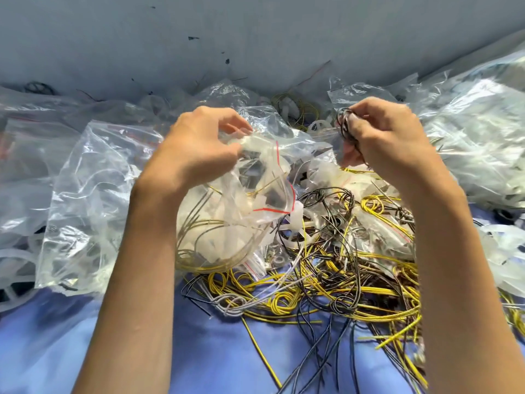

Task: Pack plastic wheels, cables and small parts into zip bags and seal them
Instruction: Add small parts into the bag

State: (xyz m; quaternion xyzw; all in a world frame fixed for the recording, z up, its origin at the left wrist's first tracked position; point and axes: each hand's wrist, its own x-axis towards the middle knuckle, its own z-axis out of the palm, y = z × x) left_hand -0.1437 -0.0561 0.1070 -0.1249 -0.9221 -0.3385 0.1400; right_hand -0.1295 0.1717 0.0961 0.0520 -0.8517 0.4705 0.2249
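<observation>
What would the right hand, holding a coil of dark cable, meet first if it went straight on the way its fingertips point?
Probably the zip bag that the left hand grips: the right hand and its dark cable coil point leftwards at its clear plastic. Depth is unclear.

A clear zip bag [233,200] with a red line at its mouth is held up by the left hand [199,146], which pinches its top. The mouth looks open. Inside are a white plastic wheel [216,234] and thin yellow cables. The right hand [389,135] pinches a small coil of black cable [345,123] just beside the bag's mouth. Below, a messy pile of yellow and black cables [341,280] lies on the blue cloth [199,351]. A loose white wheel [294,226] sits in the pile. A filled clear bag [93,194] lies to the left.
</observation>
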